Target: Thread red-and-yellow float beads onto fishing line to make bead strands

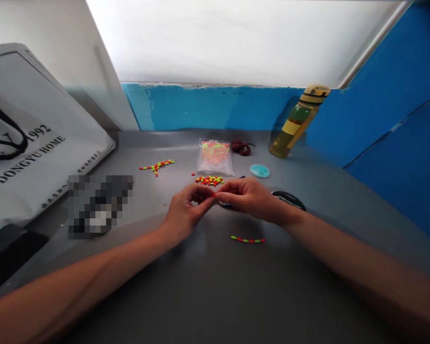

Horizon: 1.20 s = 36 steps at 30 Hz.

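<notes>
My left hand [184,210] and my right hand [249,198] meet fingertip to fingertip above the table, both closed in a pinch. Between the tips shows a small red bead [214,195]; any thread there is too fine to make out. Just beyond the fingers lies a loose pile of red and yellow-green oval beads [209,180]. Nearer to me, below my right hand, a short row of alternating green and red beads [248,240] rests on the table. Farther left lies a branched bead piece [156,166] in the same colours.
Behind the pile lies a clear bag of beads [215,157], with a dark red cord bundle [241,147] beside it. A teal round disc [260,171], a black round object [289,199] and a tilted bottle [295,126] are right. A large white bag [39,129] and blurred-out object [102,205] stand left.
</notes>
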Available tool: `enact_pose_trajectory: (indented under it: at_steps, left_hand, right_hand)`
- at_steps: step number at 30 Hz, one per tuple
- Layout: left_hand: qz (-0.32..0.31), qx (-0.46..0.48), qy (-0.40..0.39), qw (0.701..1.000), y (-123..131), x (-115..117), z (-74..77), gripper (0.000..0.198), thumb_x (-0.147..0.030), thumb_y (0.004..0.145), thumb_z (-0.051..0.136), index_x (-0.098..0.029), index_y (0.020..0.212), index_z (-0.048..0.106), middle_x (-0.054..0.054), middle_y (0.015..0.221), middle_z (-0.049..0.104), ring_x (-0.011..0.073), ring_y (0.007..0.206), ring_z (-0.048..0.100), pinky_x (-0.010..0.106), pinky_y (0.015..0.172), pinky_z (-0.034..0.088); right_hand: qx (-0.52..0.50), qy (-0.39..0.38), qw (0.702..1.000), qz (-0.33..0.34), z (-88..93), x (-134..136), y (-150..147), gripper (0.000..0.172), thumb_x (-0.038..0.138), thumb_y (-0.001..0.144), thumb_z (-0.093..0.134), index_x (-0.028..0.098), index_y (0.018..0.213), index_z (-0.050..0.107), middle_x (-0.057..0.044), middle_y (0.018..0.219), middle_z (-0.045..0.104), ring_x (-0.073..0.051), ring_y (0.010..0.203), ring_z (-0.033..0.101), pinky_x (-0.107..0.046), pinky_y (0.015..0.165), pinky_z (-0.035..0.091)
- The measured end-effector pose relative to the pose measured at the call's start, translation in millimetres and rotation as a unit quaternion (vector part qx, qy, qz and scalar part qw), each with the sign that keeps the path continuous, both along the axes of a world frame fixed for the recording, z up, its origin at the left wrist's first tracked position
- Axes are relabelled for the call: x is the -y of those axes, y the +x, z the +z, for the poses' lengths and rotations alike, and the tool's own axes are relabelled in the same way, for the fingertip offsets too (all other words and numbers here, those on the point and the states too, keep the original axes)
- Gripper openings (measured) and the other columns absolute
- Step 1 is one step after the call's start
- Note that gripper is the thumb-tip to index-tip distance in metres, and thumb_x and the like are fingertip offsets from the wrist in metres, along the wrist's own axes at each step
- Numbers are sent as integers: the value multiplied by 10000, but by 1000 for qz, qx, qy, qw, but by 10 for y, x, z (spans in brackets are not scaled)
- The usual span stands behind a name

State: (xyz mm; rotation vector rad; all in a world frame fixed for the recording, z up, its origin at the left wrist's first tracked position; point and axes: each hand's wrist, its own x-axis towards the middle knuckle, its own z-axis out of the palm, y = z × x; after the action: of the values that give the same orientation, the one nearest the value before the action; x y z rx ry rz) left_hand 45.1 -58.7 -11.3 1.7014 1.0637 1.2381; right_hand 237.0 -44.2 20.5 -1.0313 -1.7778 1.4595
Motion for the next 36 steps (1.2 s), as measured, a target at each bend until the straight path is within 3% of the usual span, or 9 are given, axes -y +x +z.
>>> enact_pose_trajectory:
  at_steps: [6, 13, 36]
  left_hand:
    - [0, -2, 3, 1000, -9, 16, 25, 123, -306, 864, 689, -191, 896, 719, 30, 828, 737, 144, 734, 656, 278, 712, 531]
    - [5, 11, -26, 1000, -8, 7, 26, 117, -296, 888, 634, -191, 873, 685, 22, 784, 693, 134, 683, 598, 259, 635, 489]
    - [-11, 58, -57, 997, -8, 2, -6, 165, -343, 936, 571, -186, 907, 611, 6, 826, 623, 143, 770, 587, 288, 751, 449]
  right_hand:
    - [3, 17, 999, -27, -8, -15, 18, 319, 468, 852, 697, 150, 872, 699, 50, 593, 498, -65, 488, 330, -241, 443, 215]
    - [-23, -3, 999, -25, 2, 2, 0, 276, 430, 852, 706, 156, 842, 672, 59, 556, 483, -64, 465, 330, -239, 420, 206]
    - [-46, -17, 999, -22, -20, -7, 12, 291, 433, 861, 705, 153, 831, 630, 69, 542, 477, -52, 454, 329, -219, 417, 200]
